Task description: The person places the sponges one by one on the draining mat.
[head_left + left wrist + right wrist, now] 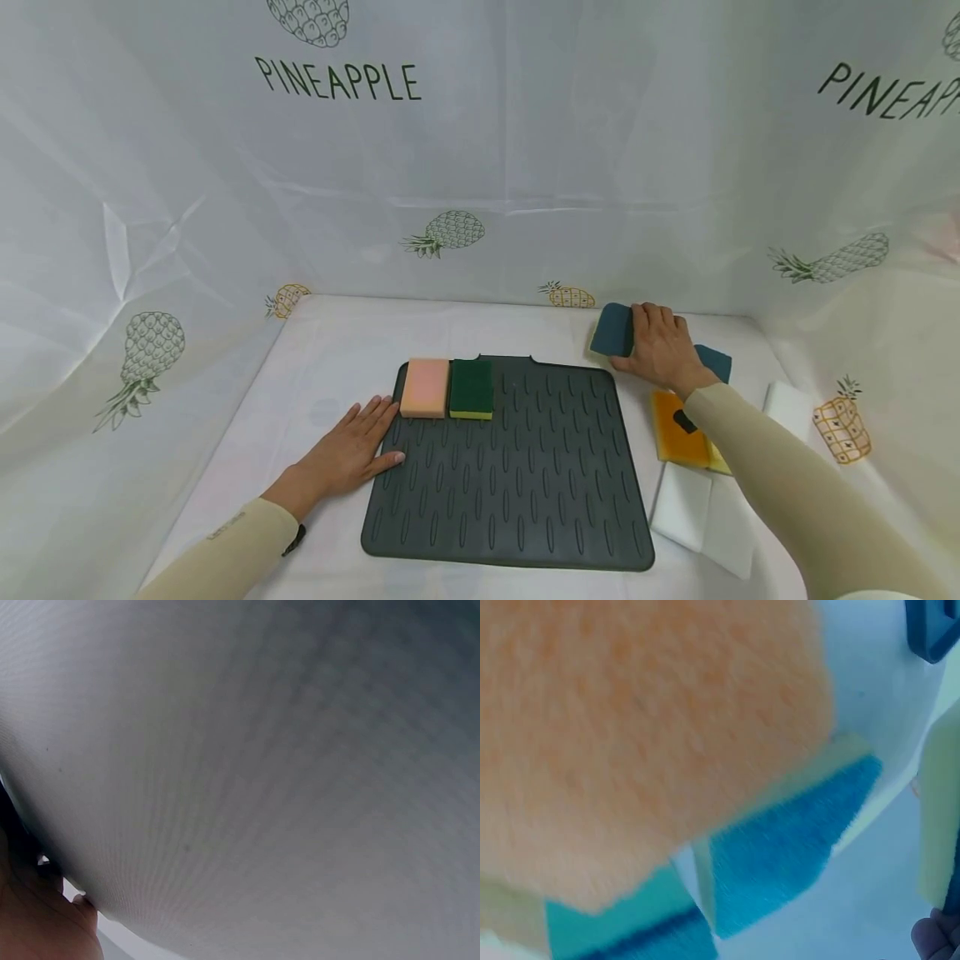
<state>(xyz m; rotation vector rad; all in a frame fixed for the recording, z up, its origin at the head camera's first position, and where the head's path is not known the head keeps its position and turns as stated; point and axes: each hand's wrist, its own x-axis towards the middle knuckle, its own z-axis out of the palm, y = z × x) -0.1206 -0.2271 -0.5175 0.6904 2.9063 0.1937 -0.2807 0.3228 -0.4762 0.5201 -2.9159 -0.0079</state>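
Observation:
In the head view my left hand [351, 446] rests with fingers spread at the left edge of a dark grey ribbed mat [517, 483]. A pink sponge [424, 388] and a dark green scouring sponge [472, 388] sit side by side at the mat's upper left, the pink one by my left fingertips. Beyond the mat's upper right corner, my right hand [663, 346] grips a blue-faced sponge [613, 331]. At the right edge of the right wrist view, fingertips [932, 939] hold its pale foam side [937, 817]. A blue-faced sponge [714, 363] lies behind that hand.
Under my right forearm lies an orange sponge [670, 433], partly covering a yellow one [718, 460]. White pads [682, 504] lie at the mat's right, with another white block [787, 408] farther right. A pineapple-print sheet [510, 150] rises behind the table.

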